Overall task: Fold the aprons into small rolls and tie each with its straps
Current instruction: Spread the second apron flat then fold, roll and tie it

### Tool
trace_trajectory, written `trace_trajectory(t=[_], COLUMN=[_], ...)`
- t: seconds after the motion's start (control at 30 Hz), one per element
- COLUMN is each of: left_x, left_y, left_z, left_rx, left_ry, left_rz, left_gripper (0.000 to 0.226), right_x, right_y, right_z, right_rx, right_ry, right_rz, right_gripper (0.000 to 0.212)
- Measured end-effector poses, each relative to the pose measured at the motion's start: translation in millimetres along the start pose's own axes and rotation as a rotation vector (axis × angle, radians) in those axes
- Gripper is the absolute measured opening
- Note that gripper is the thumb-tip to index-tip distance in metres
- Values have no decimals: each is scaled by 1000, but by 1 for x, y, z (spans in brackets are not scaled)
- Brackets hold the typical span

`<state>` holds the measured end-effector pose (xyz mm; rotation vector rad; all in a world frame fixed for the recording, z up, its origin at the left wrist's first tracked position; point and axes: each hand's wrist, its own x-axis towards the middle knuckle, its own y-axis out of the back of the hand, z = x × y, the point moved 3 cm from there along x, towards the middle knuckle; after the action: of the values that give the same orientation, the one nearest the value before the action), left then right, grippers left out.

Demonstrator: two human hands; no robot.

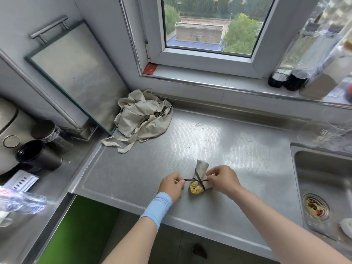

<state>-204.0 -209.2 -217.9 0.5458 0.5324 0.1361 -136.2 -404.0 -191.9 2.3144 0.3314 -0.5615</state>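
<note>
We are working close to the body, where our left hand (172, 184), a pale blue cuff (158, 206) on its wrist, is pinching one end of the dark strap (187, 180) between curled fingers (179, 181) and thumb. Our right hand (222, 180) is pinching the other end just across the bundle. Between the two sets of fingers the rolled apron (201, 171) is lying on the steel surface (142, 168), its yellow-patterned end pointing toward us and its pale end away, with the strap crossing over its middle. We are judging that the knot is being drawn tight and is not yet finished. The roll is looking light and soft, so it is likely to squash or slide on the smooth metal under an uneven pull. We are thinking the strap ends, close to the crossing, are the place to hold, tugging evenly to both sides, since the thin strap could slip from a pinch. Well beyond the fingers and to their left, a beige crumpled apron (141, 115) is lying heaped in the back corner, loose straps trailing toward us. It is likely to handle limp and will want spreading flat first. Off to the right of the fingers, the sink (292, 162) is sitting apart from the work.
</note>
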Motion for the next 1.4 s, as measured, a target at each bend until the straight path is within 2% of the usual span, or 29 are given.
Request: trace_trajectory(t=[0.07,0.13,0.23,0.3,0.37,0.47,0.53,0.63,0.73,0.77,0.83,0.93,1.07,1.17,1.27,1.33,1.4], left_x=[2,3,10,21,26,29,27,25,26,29,35,35,28,27,29,26,24], left_y=[-1,-3,-10,-18,-24,-24,-23,-23,-26,-25,-22,-17,-25,-25,-27,-31,-35], left_z=[-1,8,24,28,32,37,39,42,38,36,32,30,25,20,21,29,38], left_rx=[9,38,-47,-113,-101,-45,-12,143,163,149,46,-299,-654,-753,-872,-996,-966], left_ry=[-6,-89,-144,-149,-180,-197,-187,-219,-189,-180,-138,41,216,284,283,282,315], left_rz=[-29,-80,-213,-290,-346,-371,-415,-443,-419,-397,-350,-294,-267,-212,-253,-299,-300], left_gripper=[18,20,13,18,15,20,20,36,13,13,18,36,25,22,24,26,23], right_x=[-4,-8,-11,-11,-7,3,9,7,6,6,7,9,9,13,14,14,10], right_y=[-1,-7,-17,-17,-18,-24,-22,-17,-12,-8,1,7,11,22,24,21,23], right_z=[11,20,25,24,28,38,41,22,13,13,17,23,21,23,22,19,9], right_rx=[7,83,222,325,426,488,435,378,376,370,328,251,106,45,-77,-211,-384], right_ry=[-24,-82,-180,-254,-351,-332,-243,-127,-99,-85,-58,-22,27,57,129,199,276], right_rz=[50,101,202,297,338,211,120,-31,-139,-174,-203,-176,-167,-154,-173,-208,-237], right_gripper=[17,15,11,3,20,5,15,26,28,29,30,28,16,17,26,23,23])
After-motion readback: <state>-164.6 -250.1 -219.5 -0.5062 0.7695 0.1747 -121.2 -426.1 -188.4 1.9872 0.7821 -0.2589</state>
